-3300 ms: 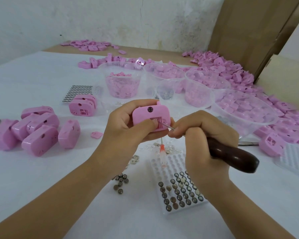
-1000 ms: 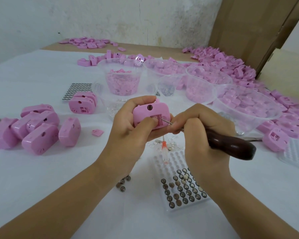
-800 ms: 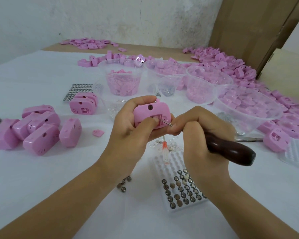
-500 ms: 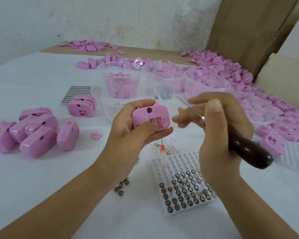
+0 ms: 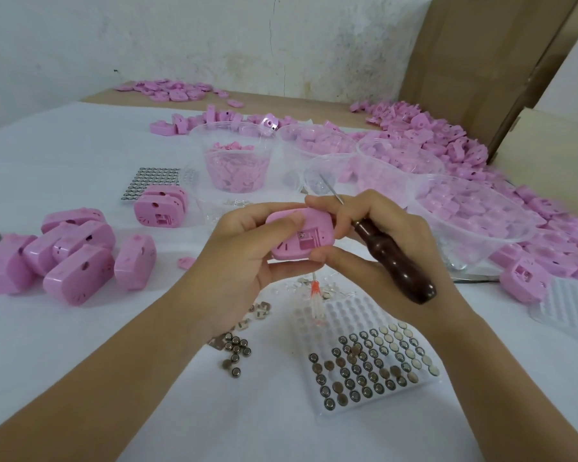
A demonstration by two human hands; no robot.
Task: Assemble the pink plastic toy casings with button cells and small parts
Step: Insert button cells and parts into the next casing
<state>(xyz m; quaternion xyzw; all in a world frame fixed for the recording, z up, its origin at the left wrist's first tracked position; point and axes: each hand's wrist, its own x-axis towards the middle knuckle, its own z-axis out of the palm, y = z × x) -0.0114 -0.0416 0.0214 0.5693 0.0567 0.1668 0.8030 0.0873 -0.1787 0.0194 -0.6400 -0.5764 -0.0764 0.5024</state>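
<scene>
Since the earlier frames the tool (image 5: 396, 261) has been drawn out of the pink casing (image 5: 301, 236); its thin shaft is now pointed up and away, and the casing has been tilted flatter. The casing is held above the surface (image 5: 64, 345) with its open compartment turned upward. It is gripped by the left hand (image 5: 244, 258), thumb across its face, and pinched at its right end between forefinger and thumb of the right hand (image 5: 411, 238), whose other fingers are clamped round the dark wooden handle. Both hands are thus brought together on one casing. Below it a tray of button cells (image 5: 371, 365) and loose cells (image 5: 236, 348) are laid; finished casings (image 5: 77, 258) are piled at the left. Seating with the tool seems done and the compartment is being checked. Closing it, or setting it among the finished casings, is probably called for next.
</scene>
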